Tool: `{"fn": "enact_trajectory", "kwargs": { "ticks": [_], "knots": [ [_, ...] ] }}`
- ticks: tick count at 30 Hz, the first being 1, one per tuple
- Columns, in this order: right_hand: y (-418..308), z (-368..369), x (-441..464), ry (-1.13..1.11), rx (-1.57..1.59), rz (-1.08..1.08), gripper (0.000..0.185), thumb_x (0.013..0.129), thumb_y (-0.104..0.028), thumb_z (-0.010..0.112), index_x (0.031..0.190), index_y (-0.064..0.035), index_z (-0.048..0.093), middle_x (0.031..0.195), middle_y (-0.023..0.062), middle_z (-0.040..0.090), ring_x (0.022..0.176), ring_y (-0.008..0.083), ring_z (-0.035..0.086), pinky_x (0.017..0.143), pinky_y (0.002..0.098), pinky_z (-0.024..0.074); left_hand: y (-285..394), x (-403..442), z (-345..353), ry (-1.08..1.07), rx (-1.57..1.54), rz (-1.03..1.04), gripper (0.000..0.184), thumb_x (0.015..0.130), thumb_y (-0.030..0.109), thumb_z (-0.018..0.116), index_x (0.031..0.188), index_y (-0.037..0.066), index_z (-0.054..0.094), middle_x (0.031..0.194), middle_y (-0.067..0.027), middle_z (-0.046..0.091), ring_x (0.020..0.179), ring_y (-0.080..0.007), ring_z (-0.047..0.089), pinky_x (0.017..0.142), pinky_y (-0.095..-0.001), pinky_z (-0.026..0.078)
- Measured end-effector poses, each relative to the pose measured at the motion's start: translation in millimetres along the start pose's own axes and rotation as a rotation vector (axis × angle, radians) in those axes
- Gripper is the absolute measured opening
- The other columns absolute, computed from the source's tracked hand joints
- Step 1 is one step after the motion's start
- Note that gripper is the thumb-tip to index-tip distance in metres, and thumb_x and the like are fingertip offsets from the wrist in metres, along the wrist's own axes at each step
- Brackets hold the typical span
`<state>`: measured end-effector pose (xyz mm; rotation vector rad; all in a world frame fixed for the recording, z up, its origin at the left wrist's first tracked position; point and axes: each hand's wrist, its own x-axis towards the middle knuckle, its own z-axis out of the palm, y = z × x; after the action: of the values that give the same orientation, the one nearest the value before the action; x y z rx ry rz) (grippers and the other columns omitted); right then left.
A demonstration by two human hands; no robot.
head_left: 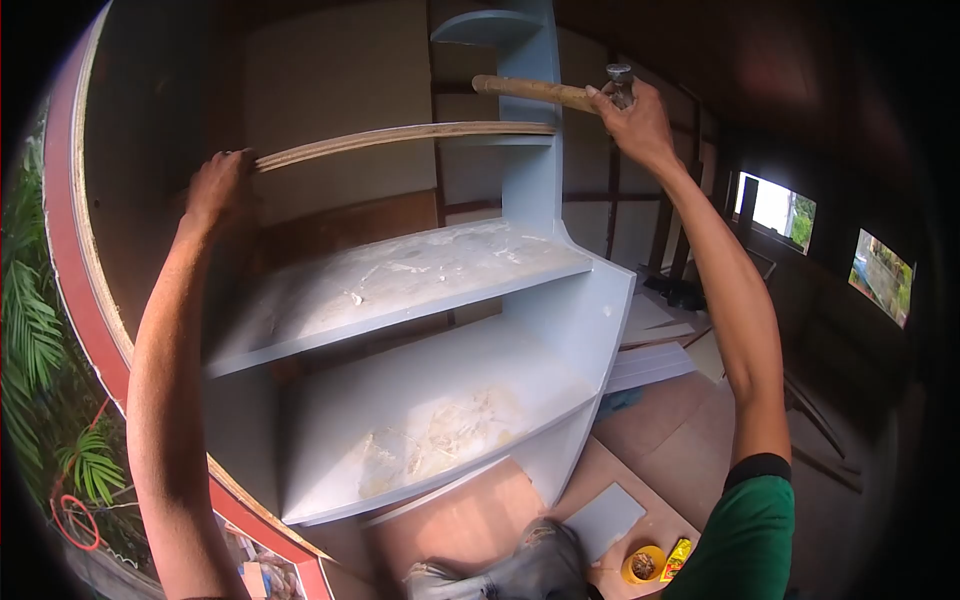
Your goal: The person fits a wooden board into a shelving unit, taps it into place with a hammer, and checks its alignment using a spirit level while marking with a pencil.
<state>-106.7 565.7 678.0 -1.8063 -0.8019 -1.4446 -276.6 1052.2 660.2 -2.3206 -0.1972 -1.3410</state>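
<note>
My right hand (640,125) is wrapped around the head end of a hammer (540,92), whose wooden handle points left across the upright blue-grey side panel (530,185). Up at the left, my left hand (222,185) is closed at the left end of a plywood shelf board (400,133) with a raw layered edge. Shadow hides part of those fingers. The board's right end meets the side panel, just above a small blue-grey ledge. Below it is a painted shelf (420,270) with whitish scraps and smudges on top.
A lower shelf (450,410) has a stained patch. On the floor at lower right are a yellow container (643,565) of small pieces, a yellow packet (677,558) and a grey panel (605,520). Stacked boards (650,365) lie behind the unit. A red-edged frame (80,250) runs along the left.
</note>
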Motion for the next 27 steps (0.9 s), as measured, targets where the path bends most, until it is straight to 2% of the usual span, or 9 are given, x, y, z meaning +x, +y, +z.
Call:
{"fn": "enact_trajectory", "kwargs": {
  "ticks": [3, 4, 9, 11, 13, 15, 22, 24, 27],
  "knots": [
    [17.6, 20.0, 19.8, -0.004, 0.028, 0.094, 0.039, 0.084, -0.037, 0.071, 0.089, 0.0006, 0.061, 0.064, 0.0098, 0.062, 0.06, 0.0214, 0.063, 0.064, 0.0369, 0.05, -42.9, 14.0, 42.5, 0.146, 0.029, 0.011, 0.033, 0.079, 0.015, 0.064, 0.112, 0.013, 0.063, 0.101, -0.0164, 0.065, 0.097, -0.0386, 0.062, 0.082, -0.0494, 0.051],
    [23.5, 26.7, 25.3, 0.045, 0.03, 0.074, 0.039, 0.084, -0.037, 0.071, 0.09, 0.0006, 0.061, 0.065, 0.0105, 0.063, 0.062, 0.0225, 0.064, 0.064, 0.0374, 0.0502, -36.6, 12.3, 34.6, 0.15, 0.055, 0.05, 0.02, 0.09, 0.019, 0.051, 0.104, 0.012, 0.064, 0.094, -0.0178, 0.063, 0.091, -0.0399, 0.061, 0.078, -0.0511, 0.05],
    [46.6, 44.2, 24.7, 0.031, 0.067, 0.092, 0.041, 0.083, -0.036, 0.071, 0.092, 0.0033, 0.062, 0.067, 0.0125, 0.065, 0.063, 0.0234, 0.066, 0.065, 0.0379, 0.0509, -50.7, 14.5, 51.0, 0.215, 0.06, 0.05, 0.03, 0.096, 0.028, 0.037, 0.099, 0.01, 0.061, 0.096, -0.0213, 0.06, 0.09, -0.0422, 0.059, 0.077, -0.053, 0.047],
    [50.2, 44.5, 18.4, -0.204, 0.074, 0.244, 0.041, 0.083, -0.034, 0.069, 0.088, 0.0056, 0.061, 0.069, 0.0144, 0.065, 0.063, 0.0229, 0.066, 0.066, 0.0374, 0.0514, -64.2, 17.3, 62.0, 0.21, -0.025, 0.021, 0.032, 0.097, 0.028, 0.035, 0.104, 0.009, 0.059, 0.101, -0.0225, 0.059, 0.095, -0.0431, 0.057, 0.08, -0.0532, 0.045],
    [46.4, 39.0, 20.7, -0.244, 0.083, 0.253, 0.04, 0.083, -0.033, 0.069, 0.086, 0.0062, 0.06, 0.069, 0.0148, 0.065, 0.062, 0.0224, 0.066, 0.066, 0.0372, 0.0514, -68.2, 17.1, 68.1, 0.252, 0.038, 0.053, 0.033, 0.098, 0.028, 0.034, 0.11, 0.009, 0.058, 0.108, -0.0233, 0.057, 0.1, -0.0436, 0.055, 0.085, -0.0526, 0.044],
    [46.6, 38.4, 23.0, -0.276, 0.095, 0.257, 0.04, 0.082, -0.032, 0.069, 0.085, 0.0068, 0.059, 0.068, 0.0152, 0.065, 0.061, 0.0219, 0.066, 0.066, 0.037, 0.0514, -66.6, 17.5, 60.0, 0.099, 0.024, -0.029, 0.035, 0.099, 0.027, 0.033, 0.114, 0.009, 0.058, 0.111, -0.0232, 0.058, 0.104, -0.0433, 0.054, 0.089, -0.0519, 0.044],
    [47.0, 33.8, 12.9, 0.116, 0.17, 0.144, 0.031, 0.087, -0.03, 0.069, 0.08, -0.0003, 0.063, 0.063, 0.0062, 0.061, 0.051, 0.0135, 0.057, 0.053, 0.0306, 0.0462, -92.6, 26.4, 82.5, 0.345, 0.053, 0.088, 0.034, 0.099, 0.027, 0.033, 0.111, 0.006, 0.057, 0.106, -0.0231, 0.058, 0.099, -0.0439, 0.055, 0.085, -0.0527, 0.044],
    [38.5, 22.4, -7.2, 0.185, 0.204, 0.178, 0.028, 0.087, -0.028, 0.07, 0.084, -0.0004, 0.065, 0.064, 0.0056, 0.062, 0.052, 0.0129, 0.057, 0.054, 0.0292, 0.0471, -81.4, 28.5, 62.4, -0.053, 0.1, -0.046, 0.033, 0.098, 0.025, 0.035, 0.113, 0.004, 0.056, 0.106, -0.0235, 0.058, 0.099, -0.0441, 0.054, 0.086, -0.0523, 0.044],
    [40.6, 20.9, -46.1, 0.258, 0.422, 0.24, 0.025, 0.087, -0.024, 0.071, 0.091, -0.0001, 0.065, 0.066, 0.0052, 0.063, 0.054, 0.0114, 0.059, 0.056, 0.0266, 0.0493, -89.8, 25.2, 73.5, 0.085, 0.197, 0.034, 0.032, 0.097, 0.024, 0.035, 0.112, 0.004, 0.055, 0.106, -0.0231, 0.058, 0.099, -0.0448, 0.054, 0.086, -0.0523, 0.044]
  ]
}}
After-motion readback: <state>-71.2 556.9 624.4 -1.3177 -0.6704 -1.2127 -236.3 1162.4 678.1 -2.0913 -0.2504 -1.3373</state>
